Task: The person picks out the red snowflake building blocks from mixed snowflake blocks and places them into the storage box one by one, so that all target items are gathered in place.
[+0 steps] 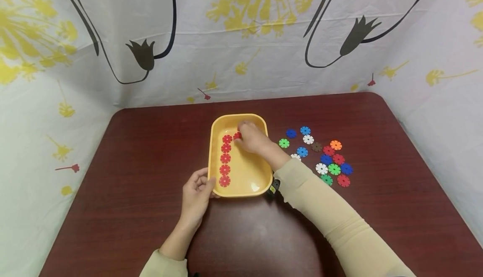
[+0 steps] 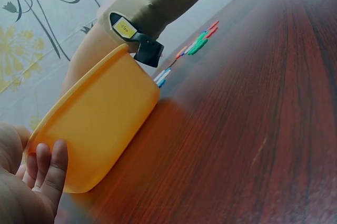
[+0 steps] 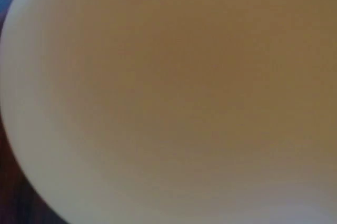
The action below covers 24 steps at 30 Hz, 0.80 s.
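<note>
A yellow plastic tray (image 1: 241, 186) rests on the table, with a column of several red notched plastic discs (image 1: 225, 158) along its left side. My left hand (image 1: 196, 191) grips the tray's near left corner, thumb at the rim; in the left wrist view its fingers (image 2: 54, 174) lie against the outer wall. Reaching over the right rim, my right hand (image 1: 252, 137) is inside the far part of the tray. Its curled fingers pinch another red disc (image 1: 237, 135), partly hidden by them, beside the top of the column. A blurred yellowish surface fills most of the right wrist view.
On the dark red-brown table (image 1: 158, 155), several loose notched discs in mixed colours, such as a green disc (image 1: 334, 169) and an orange disc (image 1: 336, 145), lie right of the tray. The right forearm crosses the table beside them. A patterned cloth (image 1: 241, 71) hangs behind the table.
</note>
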Tool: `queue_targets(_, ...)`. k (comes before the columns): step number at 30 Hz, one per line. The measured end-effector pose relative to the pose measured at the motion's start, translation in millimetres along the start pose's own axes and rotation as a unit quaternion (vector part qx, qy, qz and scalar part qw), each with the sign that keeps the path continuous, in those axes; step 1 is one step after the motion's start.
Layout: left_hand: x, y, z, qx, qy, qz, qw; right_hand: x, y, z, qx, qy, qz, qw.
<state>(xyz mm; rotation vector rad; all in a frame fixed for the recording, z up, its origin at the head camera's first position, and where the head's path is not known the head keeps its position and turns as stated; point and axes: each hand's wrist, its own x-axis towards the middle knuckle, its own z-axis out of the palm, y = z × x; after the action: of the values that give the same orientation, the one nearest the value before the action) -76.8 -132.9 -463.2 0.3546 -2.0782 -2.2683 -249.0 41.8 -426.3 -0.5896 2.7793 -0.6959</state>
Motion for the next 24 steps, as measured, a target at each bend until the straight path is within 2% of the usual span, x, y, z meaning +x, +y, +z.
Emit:
queue_targets(4, -0.2, -0.5, 0.2, 0.004, 0.001, 0.005, 1.0000, -2.8, -1, -3, 0.005, -0.001, -0.009, 0.9999)
queue_targets(8, 0.0, -0.2, 0.3, 0.004, 0.000, 0.001, 1.0000, -5.6, 2, -8, 0.054, 0.025, -0.045, 0.9972)
queue_targets(12, 0.2, 0.7, 0.5, -0.001, -0.001, -0.006, 1.0000, -9.7, 10, -15, 0.119, 0.053, -0.082, 0.9880)
queue_targets(16, -0.3, 1.5, -0.4, -0.004, -0.001, -0.009, 1.0000, -15.6, 18, -21, 0.152, 0.073, -0.118, 0.9786)
queue_targets(24, -1.0, 0.3, 0.6, -0.008, -0.001, -0.005, 1.0000, -33.0, 33, -30, 0.184, 0.114, -0.124, 0.9683)
